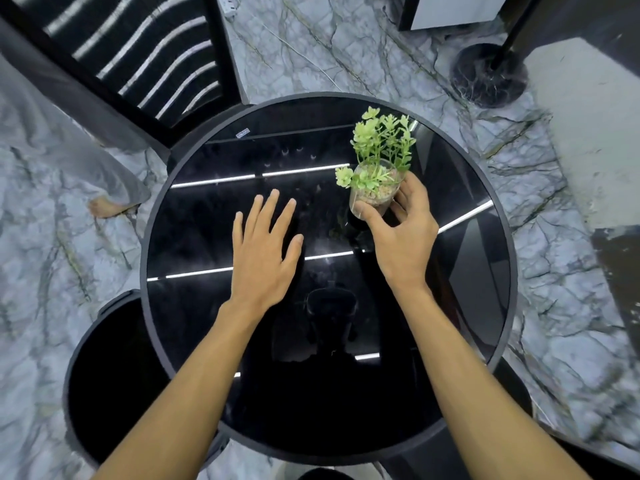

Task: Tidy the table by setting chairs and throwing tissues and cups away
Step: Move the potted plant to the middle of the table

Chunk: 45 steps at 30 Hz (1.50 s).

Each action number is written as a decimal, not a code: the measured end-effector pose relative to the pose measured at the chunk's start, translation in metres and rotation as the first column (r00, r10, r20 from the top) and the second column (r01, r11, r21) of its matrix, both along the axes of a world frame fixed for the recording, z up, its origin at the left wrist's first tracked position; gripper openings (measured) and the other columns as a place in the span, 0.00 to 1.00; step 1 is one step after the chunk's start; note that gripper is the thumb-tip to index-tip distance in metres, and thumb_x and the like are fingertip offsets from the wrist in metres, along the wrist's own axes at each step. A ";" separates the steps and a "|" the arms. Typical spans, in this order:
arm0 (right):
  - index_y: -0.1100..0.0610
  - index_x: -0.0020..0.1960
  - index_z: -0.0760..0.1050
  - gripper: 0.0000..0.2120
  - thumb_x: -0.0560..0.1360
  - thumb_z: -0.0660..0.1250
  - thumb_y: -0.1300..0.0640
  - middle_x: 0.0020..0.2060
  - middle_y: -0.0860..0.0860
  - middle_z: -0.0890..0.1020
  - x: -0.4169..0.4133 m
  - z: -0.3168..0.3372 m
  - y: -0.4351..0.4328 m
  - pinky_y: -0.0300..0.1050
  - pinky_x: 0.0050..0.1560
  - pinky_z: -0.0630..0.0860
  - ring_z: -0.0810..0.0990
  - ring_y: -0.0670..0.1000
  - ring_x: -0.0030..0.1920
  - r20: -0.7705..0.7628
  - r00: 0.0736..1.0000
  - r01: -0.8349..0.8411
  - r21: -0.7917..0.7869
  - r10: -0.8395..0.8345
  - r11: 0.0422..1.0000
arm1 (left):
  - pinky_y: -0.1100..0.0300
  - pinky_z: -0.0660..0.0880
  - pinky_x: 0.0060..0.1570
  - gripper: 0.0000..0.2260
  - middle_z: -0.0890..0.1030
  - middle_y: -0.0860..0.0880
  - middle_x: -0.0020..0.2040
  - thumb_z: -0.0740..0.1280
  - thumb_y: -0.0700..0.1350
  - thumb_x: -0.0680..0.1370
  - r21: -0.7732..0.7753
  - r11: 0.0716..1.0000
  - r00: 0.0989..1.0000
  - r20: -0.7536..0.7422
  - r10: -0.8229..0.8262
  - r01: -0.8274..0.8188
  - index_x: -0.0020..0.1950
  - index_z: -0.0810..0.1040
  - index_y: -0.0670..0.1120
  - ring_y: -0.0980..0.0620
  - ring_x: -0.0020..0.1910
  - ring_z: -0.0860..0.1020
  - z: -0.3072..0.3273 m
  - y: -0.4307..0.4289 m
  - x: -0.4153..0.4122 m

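Observation:
A round black glass table [194, 323] fills the middle of the view. On its far right part is a clear glass pot with pebbles and a green plant [372, 194]. My right hand [403, 237] grips that pot, thumb on its near side and fingers round its right side. My left hand [265, 251] is spread flat with straight fingers over the table's middle, holding nothing. A black chair with a striped slatted back [138, 60] stands at the far left of the table. No tissues or cups show on the table.
A round black bin or stool [114, 375] sits at the table's near left edge. Another person's bare foot [104, 206] and grey garment are on the marble floor at left. A black lamp base [488, 76] stands at far right, beside pale furniture.

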State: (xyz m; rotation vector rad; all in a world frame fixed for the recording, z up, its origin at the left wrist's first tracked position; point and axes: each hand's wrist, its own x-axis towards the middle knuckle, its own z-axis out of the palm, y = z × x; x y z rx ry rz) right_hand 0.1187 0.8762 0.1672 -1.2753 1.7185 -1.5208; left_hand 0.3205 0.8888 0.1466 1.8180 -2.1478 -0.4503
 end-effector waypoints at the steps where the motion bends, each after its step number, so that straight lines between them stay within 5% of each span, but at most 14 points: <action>1: 0.35 0.64 0.70 0.31 0.69 0.78 0.55 0.58 0.40 0.81 0.003 -0.001 0.005 0.36 0.59 0.75 0.80 0.42 0.59 0.010 1.000 -0.010 0.002 0.010 1.000 | 0.45 0.43 0.78 0.24 0.54 0.51 0.81 0.54 0.54 0.83 0.007 1.000 1.000 0.003 0.005 -0.005 0.79 0.59 0.52 0.50 0.80 0.48 -0.001 0.007 0.004; 6: 0.45 0.67 0.71 0.30 0.69 0.79 0.55 0.59 0.42 0.80 0.016 -0.008 0.025 0.35 0.59 0.75 0.79 0.44 0.60 0.041 0.998 -0.052 0.016 0.052 0.999 | 0.45 0.43 0.78 0.24 0.54 0.52 0.81 0.54 0.54 0.83 0.044 0.998 0.999 -0.004 0.036 -0.035 0.79 0.59 0.53 0.52 0.80 0.47 -0.009 0.034 0.017; 12: 0.33 0.63 0.69 0.31 0.69 0.78 0.56 0.58 0.39 0.80 0.032 -0.008 0.040 0.34 0.59 0.74 0.79 0.43 0.60 0.027 0.996 -0.080 0.019 0.080 0.997 | 0.46 0.43 0.78 0.24 0.54 0.52 0.81 0.53 0.55 0.83 0.055 0.997 0.999 0.003 0.051 -0.051 0.79 0.60 0.53 0.52 0.80 0.47 -0.016 0.051 0.025; 26: 0.32 0.62 0.68 0.32 0.69 0.79 0.56 0.57 0.37 0.79 0.049 -0.021 0.059 0.34 0.59 0.74 0.79 0.43 0.60 0.024 0.994 -0.108 0.046 0.107 0.993 | 0.49 0.42 0.78 0.23 0.54 0.52 0.81 0.52 0.54 0.84 0.012 0.998 0.994 0.099 0.055 -0.056 0.79 0.58 0.53 0.52 0.80 0.47 -0.033 0.063 0.036; 37: 0.45 0.68 0.68 0.32 0.69 0.79 0.55 0.61 0.44 0.78 0.047 -0.029 0.069 0.40 0.63 0.75 0.78 0.45 0.62 0.025 0.994 -0.112 0.086 0.111 0.990 | 0.47 0.43 0.78 0.24 0.54 0.51 0.81 0.52 0.54 0.84 0.014 0.998 0.992 0.116 0.056 -0.058 0.79 0.58 0.53 0.52 0.80 0.47 -0.034 0.063 0.036; 45: 0.45 0.68 0.67 0.32 0.70 0.78 0.54 0.61 0.43 0.78 0.046 -0.027 0.069 0.38 0.63 0.74 0.78 0.44 0.63 0.003 0.993 -0.119 0.109 0.120 0.987 | 0.47 0.43 0.78 0.23 0.54 0.51 0.81 0.53 0.54 0.83 0.010 0.998 0.993 0.103 0.056 -0.057 0.79 0.59 0.52 0.51 0.80 0.48 -0.034 0.063 0.035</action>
